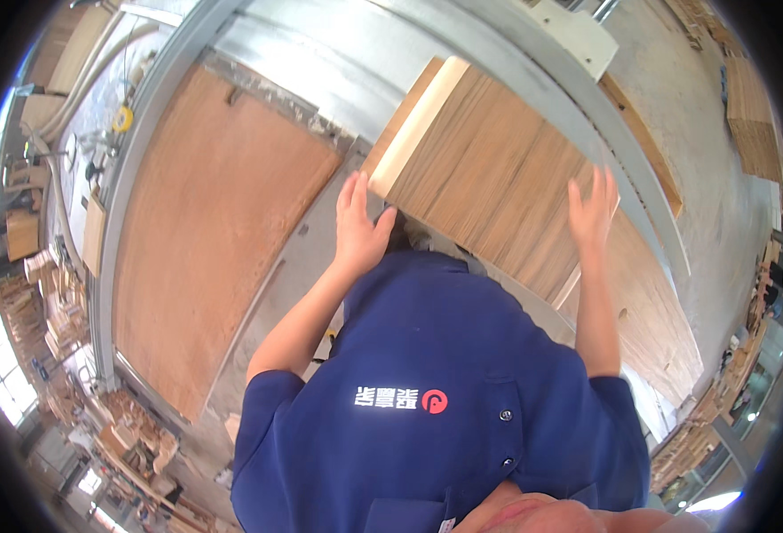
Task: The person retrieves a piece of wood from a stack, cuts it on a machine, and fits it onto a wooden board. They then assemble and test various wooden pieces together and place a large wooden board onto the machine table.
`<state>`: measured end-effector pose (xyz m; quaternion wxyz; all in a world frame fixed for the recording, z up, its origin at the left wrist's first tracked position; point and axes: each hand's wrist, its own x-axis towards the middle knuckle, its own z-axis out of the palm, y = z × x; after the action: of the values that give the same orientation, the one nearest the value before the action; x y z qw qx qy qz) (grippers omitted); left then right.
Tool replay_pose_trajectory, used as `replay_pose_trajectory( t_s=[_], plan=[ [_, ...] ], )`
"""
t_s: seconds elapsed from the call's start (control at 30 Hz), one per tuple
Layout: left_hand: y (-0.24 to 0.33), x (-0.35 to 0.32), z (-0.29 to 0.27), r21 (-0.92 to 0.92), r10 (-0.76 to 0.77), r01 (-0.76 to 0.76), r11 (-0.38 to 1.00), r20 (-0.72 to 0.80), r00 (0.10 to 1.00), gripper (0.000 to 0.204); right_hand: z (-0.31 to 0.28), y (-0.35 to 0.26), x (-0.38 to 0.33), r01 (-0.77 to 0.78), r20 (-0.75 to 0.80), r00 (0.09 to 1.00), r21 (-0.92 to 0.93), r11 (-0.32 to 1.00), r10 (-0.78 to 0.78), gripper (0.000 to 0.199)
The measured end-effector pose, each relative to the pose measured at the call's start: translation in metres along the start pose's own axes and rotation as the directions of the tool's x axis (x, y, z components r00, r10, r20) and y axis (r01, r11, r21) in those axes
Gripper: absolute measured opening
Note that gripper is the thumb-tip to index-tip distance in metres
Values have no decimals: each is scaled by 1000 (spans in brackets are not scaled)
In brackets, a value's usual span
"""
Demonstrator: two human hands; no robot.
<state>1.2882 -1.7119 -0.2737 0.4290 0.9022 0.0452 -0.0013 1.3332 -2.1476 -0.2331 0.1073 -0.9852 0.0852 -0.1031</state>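
In front of me a brown striped wood panel (pixel 498 169) lies at a slant on a grey metal machine bed (pixel 347 53). A pale wood strip (pixel 420 124) runs along its left side, with a browner wood edge beyond it. My left hand (pixel 362 229) is at the panel's near left corner, fingers stretched against it and thumb apart. Over the right end, my right hand (pixel 592 213) rests with its fingers spread and extended. Neither hand is wrapped round the panel. The underside of the panel is hidden.
A large reddish-brown board (pixel 222 213) lies to the left, beside a metal rail (pixel 129 186). Another light wood board (pixel 644 298) extends at the right. Stacked timber (pixel 751 124) stands at the far right; wood pieces (pixel 54 298) pile up at the far left.
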Motion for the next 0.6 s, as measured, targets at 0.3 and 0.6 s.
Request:
replay_pose_trajectory(
  t_s=[0.3, 0.6],
  plan=[
    [14, 7, 12, 137, 104, -109, 985, 42, 994, 70, -3, 55, -196, -486, 168, 874, 303, 820, 456, 72],
    [9, -16, 20, -218, -149, 154, 964, 36, 988, 60, 2, 56, -194, -434, 55, 890, 411, 802, 453, 69]
  ],
)
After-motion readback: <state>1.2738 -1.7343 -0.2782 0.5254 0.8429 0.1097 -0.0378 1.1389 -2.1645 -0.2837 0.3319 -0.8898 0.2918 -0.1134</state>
